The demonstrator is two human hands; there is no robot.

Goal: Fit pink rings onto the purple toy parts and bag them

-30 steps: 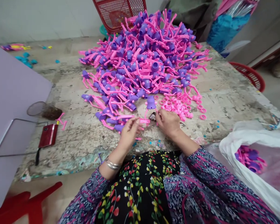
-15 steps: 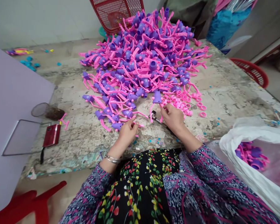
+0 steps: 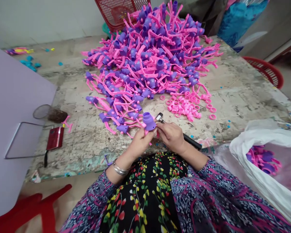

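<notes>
At far left, on the worn table (image 3: 72,142), a red phone (image 3: 55,137). Heaped beyond the hands, purple-and-pink pieces (image 3: 135,66). Clamped in the left hand (image 3: 140,142), narrower end up near the table's front edge, a purple cup (image 3: 148,122). Passing behind the right hand (image 3: 171,137), a hammer (image 3: 192,141); pinched together on the cup's lower right edge, that hand's fingers, partly hidden. Farther right, loose pink rings (image 3: 184,106), then an open white bag (image 3: 243,142).

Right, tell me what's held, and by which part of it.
A purple piece, by its wide lower end, in the left hand. The right hand is at that end too; its exact grip is hidden.
</notes>
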